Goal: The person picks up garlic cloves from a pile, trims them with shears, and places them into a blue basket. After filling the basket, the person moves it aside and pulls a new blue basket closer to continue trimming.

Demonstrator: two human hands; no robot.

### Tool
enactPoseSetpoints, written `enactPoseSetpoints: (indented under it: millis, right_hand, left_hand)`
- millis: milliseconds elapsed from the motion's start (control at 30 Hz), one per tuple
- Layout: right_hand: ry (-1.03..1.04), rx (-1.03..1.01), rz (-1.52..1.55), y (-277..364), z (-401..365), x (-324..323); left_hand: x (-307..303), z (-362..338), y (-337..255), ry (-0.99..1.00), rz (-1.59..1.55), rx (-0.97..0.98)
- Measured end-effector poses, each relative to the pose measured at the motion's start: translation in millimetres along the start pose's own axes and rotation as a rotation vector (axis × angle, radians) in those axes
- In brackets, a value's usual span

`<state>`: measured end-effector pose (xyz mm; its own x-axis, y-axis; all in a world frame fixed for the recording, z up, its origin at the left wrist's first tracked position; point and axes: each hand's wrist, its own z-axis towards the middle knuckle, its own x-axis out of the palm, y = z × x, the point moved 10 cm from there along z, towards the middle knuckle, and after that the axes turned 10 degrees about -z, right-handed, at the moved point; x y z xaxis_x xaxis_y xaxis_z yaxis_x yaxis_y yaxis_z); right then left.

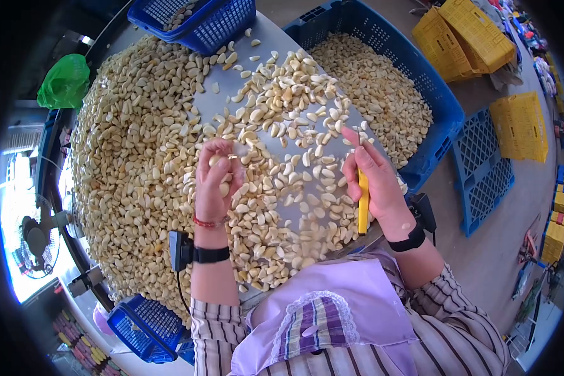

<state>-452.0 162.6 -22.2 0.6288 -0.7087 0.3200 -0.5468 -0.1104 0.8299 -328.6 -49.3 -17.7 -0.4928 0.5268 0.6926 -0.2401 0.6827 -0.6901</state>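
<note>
Left hand (pixel 214 188) cups garlic cloves (pixel 222 164); right hand (pixel 377 182) grips yellow knife (pixel 363 207). Blue crate (pixel 443 125), 1 o'clock, part-filled; heap (pixel 125 144) at 9 o'clock seemingly still unworked.

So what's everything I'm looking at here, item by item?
garlic cloves: too many to count, cream, heaped on the table
table: one, grey metal, under the cloves
big crate: one, blue, right of the table, full of cloves
far basket: one, blue, table's far edge
near basket: one, blue, near left
flat crate: one, blue, floor at right
yellow crates: several, far right
bag: one, green, left
fan: one, dark, far left
knife: one, yellow handle, in right hand
left hand: closed on cloves
right hand: closed on knife
</note>
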Motion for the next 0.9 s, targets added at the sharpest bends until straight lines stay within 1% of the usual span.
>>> enactPoseSetpoints:
  millis: [67, 100, 167, 200, 267, 300, 367, 400, 433, 467, 500, 567, 600, 633, 700, 733, 767, 800, 833, 900]
  right_hand:
    - [-0.020, 0.000, -0.002, -1, 3, -2]
    - [-0.017, 0.001, -0.003, -2, 4, -1]
    - [-0.036, 0.014, 0.032, -7, 8, -1]
    - [-0.031, 0.014, 0.028, -6, 9, 2]
    - [-0.033, 0.036, -0.008, -5, 8, 7]
    - [-0.040, 0.030, -0.008, -2, 8, 7]
    - [0.009, 0.023, -0.027, 0, 4, 13]
    - [0.015, 0.024, -0.011, -2, 5, 12]
    - [0.018, 0.024, -0.009, -3, 5, 11]
    - [0.001, 0.020, -0.015, -3, 6, 6]
    - [-0.021, 0.016, -0.022, -4, 5, 1]
    - [-0.045, 0.015, -0.014, -4, 4, -7]
    - [-0.057, 0.014, -0.010, -3, 4, -10]
    - [-0.058, 0.014, -0.013, -4, 5, -13]
    - [-0.102, 0.044, 0.056, -9, 6, -19]
    - [-0.097, 0.045, 0.054, -9, 6, -17]
    - [-0.105, 0.042, 0.060, -8, 7, -16]
    - [-0.115, 0.038, 0.066, -5, 6, -17]
    - [-0.114, 0.034, 0.060, -3, 5, -15]
    - [-0.118, 0.032, 0.068, 2, 2, -14]
  left_hand:
    - [-2, -5, -7, -0.093, 0.779, 0.123]
    - [0, -4, 1, -0.095, 0.778, 0.124]
    - [54, -14, 23, 0.238, 1.426, 0.494]
    - [55, -15, 32, 0.231, 1.426, 0.497]
    - [39, -7, 67, 0.203, 1.711, 0.257]
    - [37, -5, 70, 0.211, 1.709, 0.263]
    - [29, -6, 63, 0.196, 1.453, 0.311]
    - [15, -6, 65, 0.238, 1.168, 0.260]
    - [13, -10, 52, 0.236, 1.172, 0.260]
    - [-15, -11, 44, 0.036, 0.741, 0.020]
    - [-38, -20, 53, -0.154, 0.299, -0.211]
    - [-6, -22, 31, 0.206, -0.264, -0.042]
    - [4, -27, 21, 0.059, -0.320, -0.047]
    - [6, -25, 24, 0.059, -0.323, -0.047]
    - [-8, -14, 19, -0.122, 0.577, 0.033]
    - [-1, -5, 38, -0.259, 0.512, -0.155]
    - [25, 7, 47, -0.098, 0.785, -0.041]
    - [38, 15, 57, 0.014, 1.220, 0.269]
    - [40, 19, 69, 0.013, 1.215, 0.275]
    - [56, 26, 101, 0.161, 1.672, 0.198]
